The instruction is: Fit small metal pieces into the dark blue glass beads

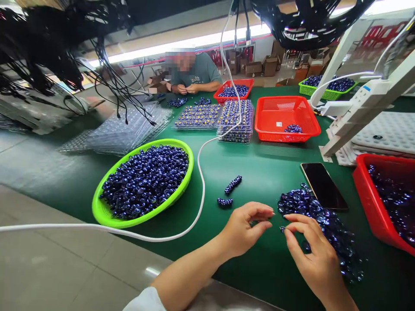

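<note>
My right hand (313, 250) pinches a small shiny dark-blue piece (282, 229) between thumb and fingertips. Facing it, my left hand (244, 226) has thumb and fingers apart, and I make out nothing held between the tips. A loose pile of glossy dark-blue ring-like pieces (327, 222) spreads beside and beyond my right hand. Past my left hand lie two short rows of the same pieces, a longer stack (233, 185) and a shorter curved stack (225, 202), both on the green tabletop (162, 255).
A green basket (191, 168) heaped with blue pieces stands left. A white cable (203, 190) crosses the table. Right are a phone (324, 185) and red bin (363, 190). Filled trays (235, 123) and a red basket (262, 116) stand farther back; another person (204, 71) sits opposite.
</note>
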The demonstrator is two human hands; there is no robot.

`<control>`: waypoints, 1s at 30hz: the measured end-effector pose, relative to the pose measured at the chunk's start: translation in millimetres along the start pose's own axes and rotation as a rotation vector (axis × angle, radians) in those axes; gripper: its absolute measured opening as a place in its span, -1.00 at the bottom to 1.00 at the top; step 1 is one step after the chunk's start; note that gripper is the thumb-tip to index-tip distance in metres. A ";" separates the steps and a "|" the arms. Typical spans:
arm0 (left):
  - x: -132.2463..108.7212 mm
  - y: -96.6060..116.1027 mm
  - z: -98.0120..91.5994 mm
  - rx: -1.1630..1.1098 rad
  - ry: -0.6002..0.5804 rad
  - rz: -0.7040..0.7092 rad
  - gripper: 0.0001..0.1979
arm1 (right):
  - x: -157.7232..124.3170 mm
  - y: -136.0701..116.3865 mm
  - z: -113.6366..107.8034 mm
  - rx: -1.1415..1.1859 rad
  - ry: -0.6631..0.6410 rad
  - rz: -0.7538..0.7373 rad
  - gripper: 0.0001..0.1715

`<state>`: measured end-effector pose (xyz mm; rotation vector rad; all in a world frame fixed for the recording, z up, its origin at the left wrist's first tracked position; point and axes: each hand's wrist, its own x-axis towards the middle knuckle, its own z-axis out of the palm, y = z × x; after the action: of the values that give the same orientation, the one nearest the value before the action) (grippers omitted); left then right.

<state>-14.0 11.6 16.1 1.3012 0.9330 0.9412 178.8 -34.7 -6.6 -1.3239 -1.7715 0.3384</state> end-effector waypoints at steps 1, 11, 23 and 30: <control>-0.4 3.2 -13.7 0.176 0.030 0.051 -0.80 | -0.3 -0.3 -1.0 0.002 -0.012 0.006 -0.96; 14.5 -11.0 -72.8 1.318 0.130 -0.065 -0.78 | -3.0 -4.5 -1.2 0.033 -0.018 -0.001 -0.95; 17.8 -20.3 -69.7 1.315 0.142 0.039 -0.85 | 2.0 -10.2 1.6 0.024 -0.007 -0.034 -0.91; 15.7 -24.1 -71.7 1.200 0.171 0.070 -0.84 | 0.5 -9.7 3.1 0.037 -0.039 -0.007 -0.90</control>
<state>-74.8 50.1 -11.7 2.2637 1.7116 0.4971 170.2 -37.2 -1.8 -1.2934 -1.7935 0.3939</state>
